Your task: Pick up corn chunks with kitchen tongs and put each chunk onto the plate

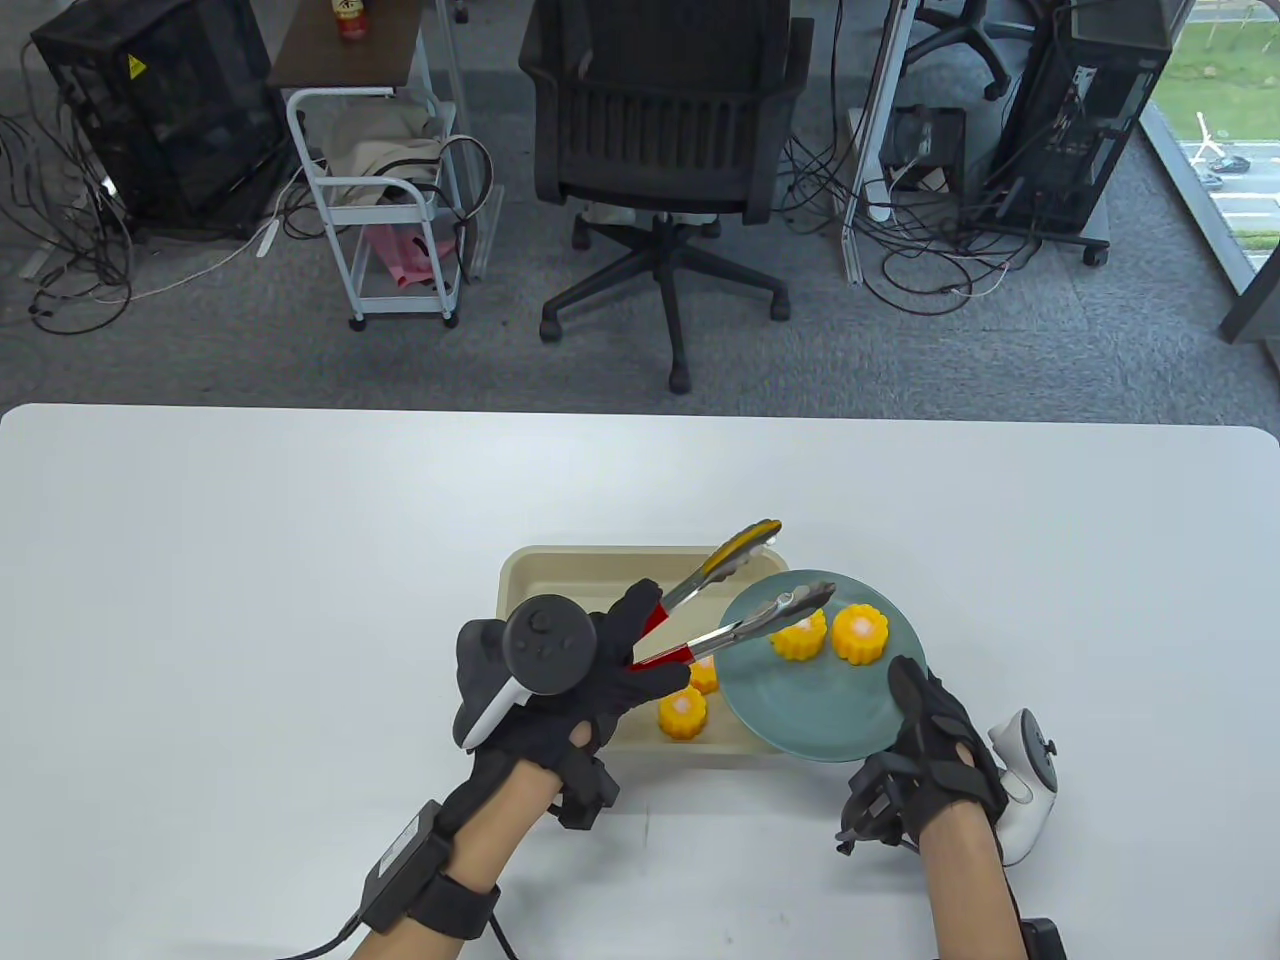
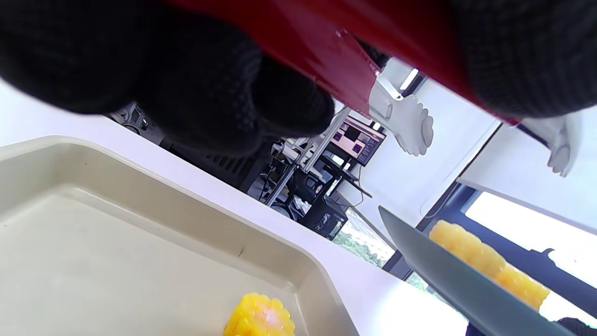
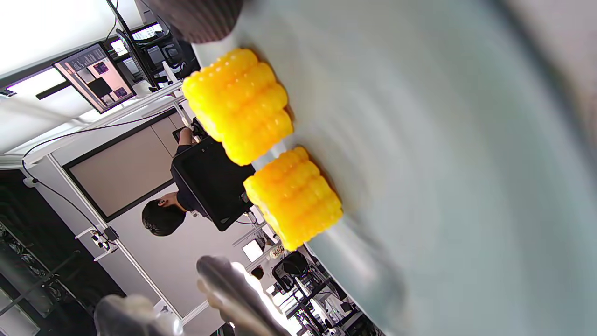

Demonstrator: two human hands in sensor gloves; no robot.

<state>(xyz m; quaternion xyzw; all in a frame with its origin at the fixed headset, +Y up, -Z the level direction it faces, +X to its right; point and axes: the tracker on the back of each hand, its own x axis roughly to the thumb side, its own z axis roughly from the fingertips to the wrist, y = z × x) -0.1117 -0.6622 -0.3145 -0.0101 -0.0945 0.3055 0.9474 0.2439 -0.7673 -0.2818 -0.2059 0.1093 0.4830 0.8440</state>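
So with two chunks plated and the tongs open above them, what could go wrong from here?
The right hand holds the plate lifted and overhanging the tray; a tilt could roll its corn chunks off. The tongs in the left hand could also nudge the nearer chunk when withdrawing.

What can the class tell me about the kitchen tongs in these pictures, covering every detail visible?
The tongs look like metal, with two silvery arms, red grips at the handle end and scalloped tips. The left hand holds them by the red part, its fingers curled round it. The arms are spread open and grip nothing. They point up and right, raised above the tray, with one tip over the plate near a corn chunk.
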